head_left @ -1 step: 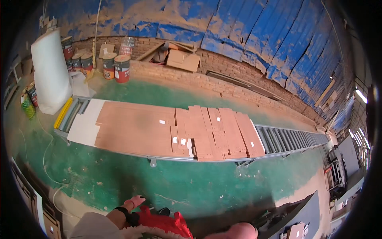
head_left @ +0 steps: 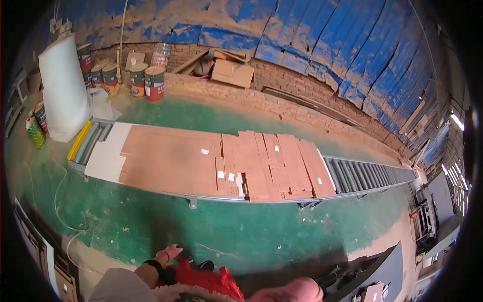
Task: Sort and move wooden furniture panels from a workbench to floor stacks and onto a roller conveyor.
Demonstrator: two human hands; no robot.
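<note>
A long roller conveyor [head_left: 372, 176] runs from nine o'clock toward three o'clock across a green floor [head_left: 151, 221]. Brown boards [head_left: 171, 161] lie flat on it, side by side, with a white sheet [head_left: 105, 156] at their nine o'clock end. Small white labels [head_left: 220, 174] sit on several boards. A tall white roll [head_left: 63, 85] stands upright at ten o'clock. Red and white paint cans [head_left: 153, 83] stand near eleven o'clock against a low brick wall [head_left: 282, 85]. A cardboard box [head_left: 232, 73] rests on that wall at twelve o'clock. Peeling blue sheeting [head_left: 327, 40] rises behind it.
</note>
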